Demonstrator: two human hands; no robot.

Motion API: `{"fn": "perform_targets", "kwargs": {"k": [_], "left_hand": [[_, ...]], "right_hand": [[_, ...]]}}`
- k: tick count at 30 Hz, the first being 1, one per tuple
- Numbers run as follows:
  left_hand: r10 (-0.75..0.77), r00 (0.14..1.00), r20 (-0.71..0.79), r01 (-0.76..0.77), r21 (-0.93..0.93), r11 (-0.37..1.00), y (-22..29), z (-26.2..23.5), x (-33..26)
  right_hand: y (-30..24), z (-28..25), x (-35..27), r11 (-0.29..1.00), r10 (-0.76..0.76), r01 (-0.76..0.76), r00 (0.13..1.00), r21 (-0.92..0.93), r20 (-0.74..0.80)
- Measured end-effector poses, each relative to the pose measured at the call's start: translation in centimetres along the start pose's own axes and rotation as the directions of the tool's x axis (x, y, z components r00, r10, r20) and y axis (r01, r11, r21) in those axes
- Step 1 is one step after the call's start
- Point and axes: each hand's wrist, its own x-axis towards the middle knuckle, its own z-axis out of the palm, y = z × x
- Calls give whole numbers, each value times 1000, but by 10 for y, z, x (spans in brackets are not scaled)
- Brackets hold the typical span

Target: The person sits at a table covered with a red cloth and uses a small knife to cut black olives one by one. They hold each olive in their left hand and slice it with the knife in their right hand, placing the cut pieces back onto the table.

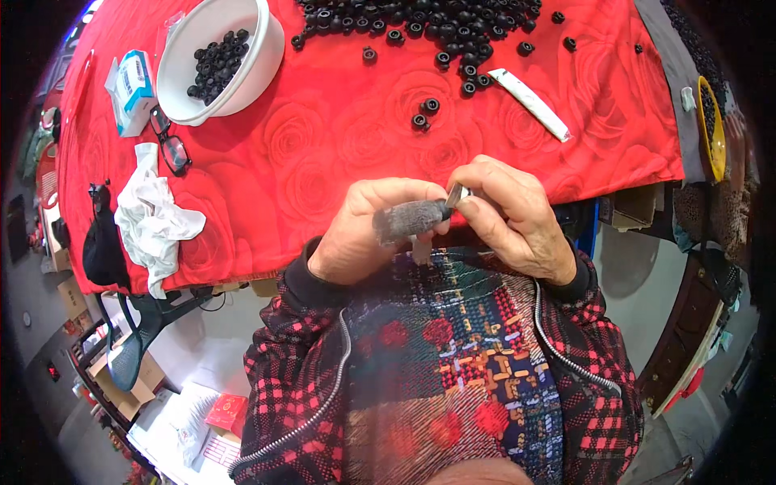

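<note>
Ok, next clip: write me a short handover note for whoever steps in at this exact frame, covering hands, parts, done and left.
Left hand: closed around a grey, fuzzy-wrapped piece, held close to the body at the table edge.
Right hand: fingertips pinch a small metallic-looking piece against the end of the grey one.
Parts: a large heap of small black rings lies at the far edge of the red rose-patterned cloth; two loose rings sit nearer. A white bowl, far left, holds a small batch of black rings.
Done: judging by the bowl, only a few.
Left: most rings are on the cloth.
</note>
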Motion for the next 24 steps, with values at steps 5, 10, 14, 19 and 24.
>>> {"fn": "perform_targets", "kwargs": {"k": [5,10,14,19,24], "left_hand": [[18,1000,2,-19,80,997,-1,-3,2],[34,999,-1,-34,14,999,-3,-5,5],[49,999,-24,-48,40,998,-4,-4,6],[94,995,-15,-92,89,992,-5,-5,7],[129,988,-81,-116,153,981,-4,0,8]], "right_hand": [[4,1,1,1000,1,-1,1000,-3,-1],[7,0,2,1000,6,-6,1000,18,19],[10,-1,3,1000,7,-8,1000,8,29],[12,0,4,1000,-3,3,1000,15,20],[15,1,5,1000,-18,18,1000,-2,17]]}}
